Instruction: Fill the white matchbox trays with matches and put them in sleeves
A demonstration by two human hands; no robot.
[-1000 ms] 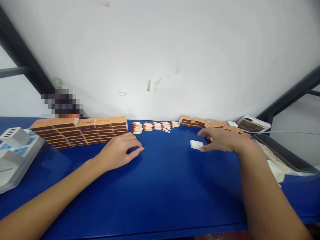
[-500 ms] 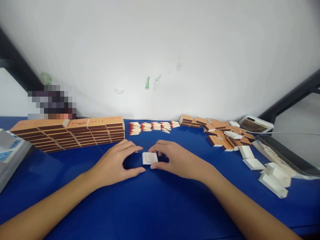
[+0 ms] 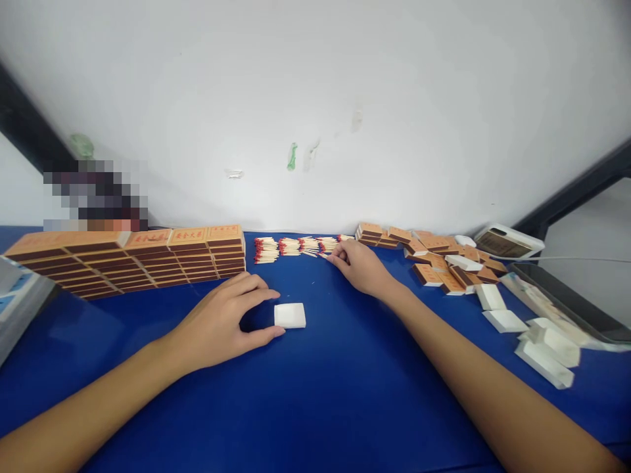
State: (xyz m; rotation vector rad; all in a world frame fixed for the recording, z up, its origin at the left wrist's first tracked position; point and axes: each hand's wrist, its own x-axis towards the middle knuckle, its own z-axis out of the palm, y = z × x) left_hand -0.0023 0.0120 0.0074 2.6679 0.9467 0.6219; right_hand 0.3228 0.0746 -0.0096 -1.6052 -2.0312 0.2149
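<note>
our open left hand point(image 3: 224, 322) flanks the tray point(image 3: 294, 315), likely light, crushable: pinch its sides; right hand point(image 3: 362, 266), grip unclear, meets matches point(image 3: 289, 247) at the table's point(image 3: 305, 407) back edge.

Right hand point(image 3: 359, 266) moved to matches point(image 3: 327, 245), tray point(image 3: 292, 316) released

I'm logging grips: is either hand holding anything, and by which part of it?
The left hand holds nothing, open beside the white tray. The right hand is at the matches; whether it grips one, and where, cannot be told.

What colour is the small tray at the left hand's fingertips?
The small tray is plain white; it shows best in the head view.
</note>
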